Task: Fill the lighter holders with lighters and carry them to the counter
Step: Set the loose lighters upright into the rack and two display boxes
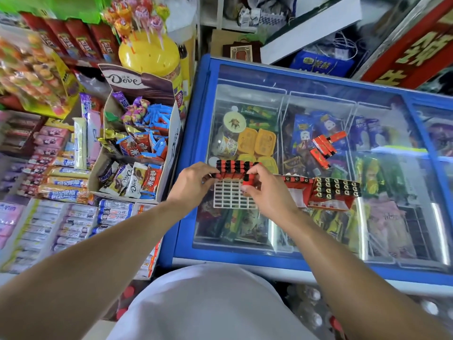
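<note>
Lighter holder [232, 196], a white plastic grid of small cells, lies flat on the glass lid of a blue chest freezer [188, 133] directly in front of the person. Its far rows are already filled with upright red-and-black lighters [232, 166]; the nearer cells stand empty. The left hand [193, 181] rests at the holder's left edge, fingers curled against the end of the filled row, apparently steadying it. The right hand [266, 190] pinches a single red lighter [247, 182] between thumb and fingertips, just above the next empty cells. To the right, touching the glass, sits an open red box of lighters [337, 190], and a few loose red lighters [326, 146] lie farther back on the lid. A carton of chocolates [137, 148] stands to the left. The holder looks light, thin and somewhat flexible, and probably top-heavy once full, so it seems best lifted level by two opposite edges. Each lighter is small, hard and smooth, likely slippery, and best gripped around its body.
</note>
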